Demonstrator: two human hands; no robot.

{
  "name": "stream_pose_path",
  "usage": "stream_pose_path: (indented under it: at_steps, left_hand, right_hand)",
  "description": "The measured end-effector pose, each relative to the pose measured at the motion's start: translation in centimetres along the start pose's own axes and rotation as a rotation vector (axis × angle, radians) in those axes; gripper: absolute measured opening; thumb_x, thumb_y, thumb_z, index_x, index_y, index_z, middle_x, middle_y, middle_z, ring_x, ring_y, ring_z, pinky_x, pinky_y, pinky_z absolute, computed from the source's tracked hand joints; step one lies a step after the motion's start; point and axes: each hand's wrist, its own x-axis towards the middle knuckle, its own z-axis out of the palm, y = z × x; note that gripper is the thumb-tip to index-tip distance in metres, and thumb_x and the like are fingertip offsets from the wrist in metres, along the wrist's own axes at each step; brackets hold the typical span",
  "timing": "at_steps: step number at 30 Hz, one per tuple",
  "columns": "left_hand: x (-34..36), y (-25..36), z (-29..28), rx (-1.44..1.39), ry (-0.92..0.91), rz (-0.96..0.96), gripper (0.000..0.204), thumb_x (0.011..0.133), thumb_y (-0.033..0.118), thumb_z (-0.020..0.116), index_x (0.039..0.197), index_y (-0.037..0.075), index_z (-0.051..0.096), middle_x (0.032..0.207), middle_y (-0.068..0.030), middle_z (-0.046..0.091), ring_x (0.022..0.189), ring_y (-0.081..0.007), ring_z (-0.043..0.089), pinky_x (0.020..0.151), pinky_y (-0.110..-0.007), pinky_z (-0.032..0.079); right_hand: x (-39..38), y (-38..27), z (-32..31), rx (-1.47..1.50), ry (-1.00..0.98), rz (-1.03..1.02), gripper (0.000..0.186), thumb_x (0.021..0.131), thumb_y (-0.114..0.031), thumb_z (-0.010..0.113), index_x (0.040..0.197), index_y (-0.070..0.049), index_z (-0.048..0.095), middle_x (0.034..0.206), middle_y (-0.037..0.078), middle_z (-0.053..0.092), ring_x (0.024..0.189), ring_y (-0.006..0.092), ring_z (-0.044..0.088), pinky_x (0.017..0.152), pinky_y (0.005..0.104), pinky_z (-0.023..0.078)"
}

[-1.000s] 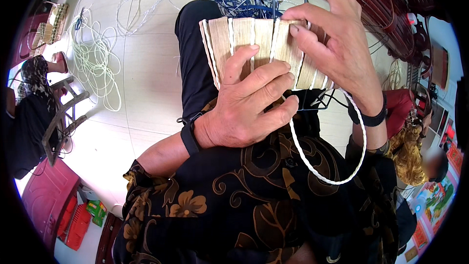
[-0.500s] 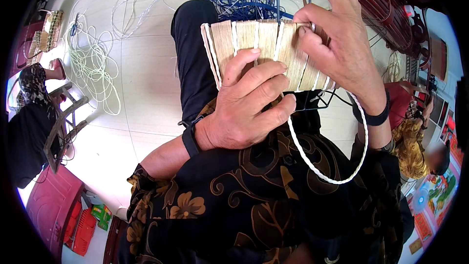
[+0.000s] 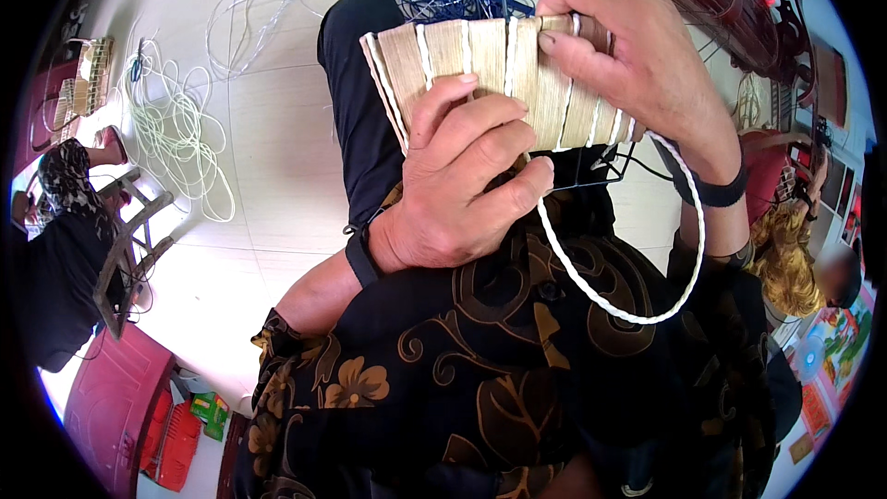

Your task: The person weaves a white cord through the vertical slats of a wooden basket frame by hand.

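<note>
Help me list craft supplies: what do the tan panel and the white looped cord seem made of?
Tan panel: probably plant fibre, matte, judging by fine straw-like strands. White looped cord: perhaps plastic or cotton, with faint sheen; twisted or braided ridges show.

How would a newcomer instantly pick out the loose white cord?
Find the black patterned shirt across the lower middle, then the beige panel above it. From the panel's lower right, the white cord sags in one wide loop over the shirt. Unlike the panel's straight white stripes, it hangs free.
</note>
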Motion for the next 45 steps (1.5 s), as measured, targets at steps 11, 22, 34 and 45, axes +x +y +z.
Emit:
stream_pose_path:
  at_steps: [11,22,34,45]
  left_hand:
    - [-0.2,-1.0,1.1,0.028,0.078,0.106,0.020,0.062,0.010,0.074,0.083,0.009,0.073,0.090,-0.0066,0.063,0.096,-0.0269,0.062,0.096,-0.049,0.045]
    - [3.4,-0.5,-0.9,0.098,-0.048,0.056,0.022,0.062,0.000,0.076,0.083,0.005,0.071,0.092,-0.0085,0.064,0.100,-0.0307,0.061,0.087,-0.041,0.049]
    - [8.3,-4.1,-1.7,-0.100,-0.284,-0.186,0.016,0.085,-0.005,0.069,0.099,0.000,0.073,0.100,-0.0113,0.073,0.084,-0.0228,0.069,0.076,-0.031,0.054]
    - [10.0,-5.0,-2.4,-0.099,-0.411,-0.402,0.007,0.094,0.003,0.066,0.096,0.000,0.072,0.078,0.0007,0.068,0.071,-0.0048,0.060,0.066,-0.021,0.049]
  right_hand:
    - [-0.2,-1.9,0.2,-0.034,0.017,0.130,0.010,0.079,-0.011,0.065,0.080,-0.003,0.059,0.134,0.015,0.052,0.124,0.0355,0.047,0.105,0.0474,0.033]
    - [-1.9,-0.7,2.1,0.103,0.274,0.009,0.012,0.074,0.001,0.064,0.084,0.002,0.058,0.132,0.024,0.052,0.117,0.0442,0.050,0.098,0.0473,0.044]
    - [-2.1,1.1,1.0,0.079,0.203,-0.156,0.025,0.087,-0.007,0.063,0.110,0.001,0.067,0.139,0.025,0.049,0.124,0.0431,0.048,0.106,0.0468,0.041]
    - [-8.0,2.3,-1.2,0.229,0.335,0.256,0.019,0.095,-0.012,0.062,0.110,-0.005,0.072,0.128,0.010,0.065,0.117,0.0245,0.062,0.100,0.0348,0.047]
